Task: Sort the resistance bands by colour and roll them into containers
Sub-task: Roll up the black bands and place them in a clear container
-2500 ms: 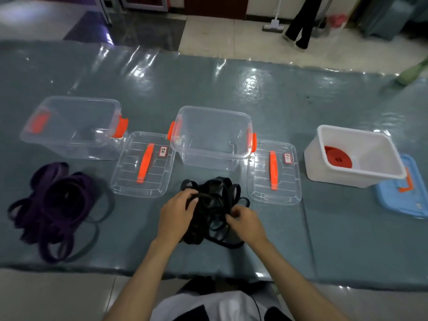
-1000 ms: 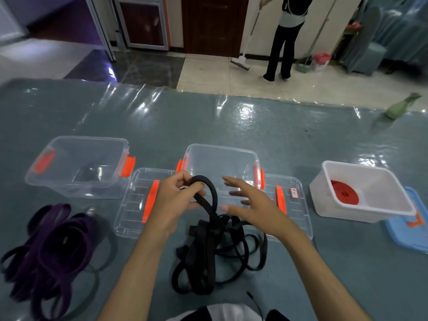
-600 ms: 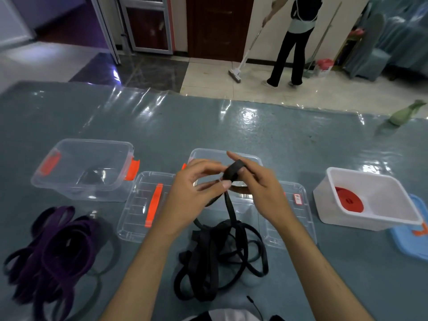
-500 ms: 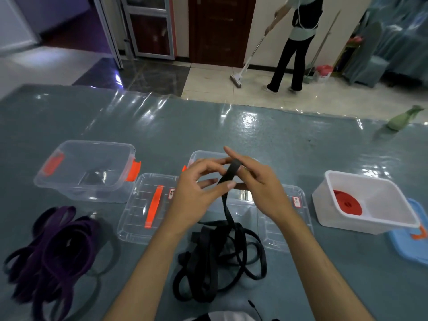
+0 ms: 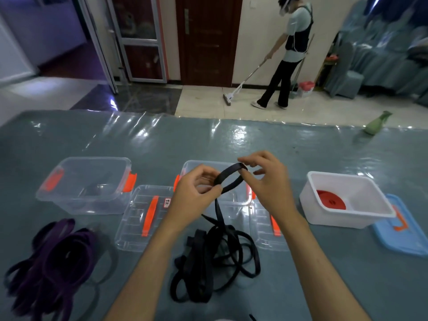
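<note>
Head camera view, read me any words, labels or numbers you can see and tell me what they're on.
None can be read.
Small white sticker on the clear plastic lid with the orange handle, left of the hands: dark marks, too small and blurred to read.
No other text shows.
</note>
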Demonstrator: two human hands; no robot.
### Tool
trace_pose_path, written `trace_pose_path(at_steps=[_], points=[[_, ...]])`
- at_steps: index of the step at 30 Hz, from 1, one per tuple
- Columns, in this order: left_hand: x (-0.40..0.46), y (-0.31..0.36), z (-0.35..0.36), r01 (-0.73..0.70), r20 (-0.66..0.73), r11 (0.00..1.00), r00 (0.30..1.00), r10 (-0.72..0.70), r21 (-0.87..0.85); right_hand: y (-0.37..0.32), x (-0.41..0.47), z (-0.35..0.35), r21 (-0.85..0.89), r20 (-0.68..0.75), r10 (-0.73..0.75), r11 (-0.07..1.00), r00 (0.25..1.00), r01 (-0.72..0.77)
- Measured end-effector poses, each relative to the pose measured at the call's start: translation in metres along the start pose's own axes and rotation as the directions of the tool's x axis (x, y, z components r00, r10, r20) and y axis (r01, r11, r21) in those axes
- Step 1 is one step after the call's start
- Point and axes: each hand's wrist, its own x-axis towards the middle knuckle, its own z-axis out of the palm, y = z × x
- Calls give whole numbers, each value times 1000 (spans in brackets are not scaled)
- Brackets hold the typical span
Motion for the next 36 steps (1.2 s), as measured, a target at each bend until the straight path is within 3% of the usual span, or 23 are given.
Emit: trace_pose_path(at_steps=[3, 5, 8, 13, 17, 22, 25, 30, 36], points=[[-6, 2, -5, -10, 10, 999, 1000, 9, 35, 2, -6, -2, -209, -62, 15, 977, 998, -28], [-10, 4, -7, -14, 14, 1000, 1000, 14, 21, -2, -9, -1, -244, -17, 106, 964, 994, -107], [-15, 7, -10, -29, -2, 1000, 1000, 29, -12, -7, -14, 4, -62, 46, 197, 979, 979, -194], [-21, -1, -26, -12, -79, 1000, 997, 13, 13, -9, -16, 3, 200, 62, 195, 958, 979, -203], [-25, -7, -38, 17, -101, 1000, 995, -15, 17, -16, -12, -1, 328, 77, 206, 919, 975, -220], [-24, -9, -34, 16, -35, 1000, 999, -15, 23, -30, -10, -4, 426, 93, 188, 880, 978, -209], [-19, -8, -23, 7, -22, 1000, 1000, -7, 29, -36, -6, -5, 371, 110, 142, 912, 984, -173], [-4, -4, -8, -40, -35, 999, 999, 41, 32, -31, 1, -1, 20, 22, 24, 999, 999, -24], [6, -3, -6, -42, 11, 997, 999, 42, 57, -31, 10, 0, 144, 99, 102, 983, 990, -116]])
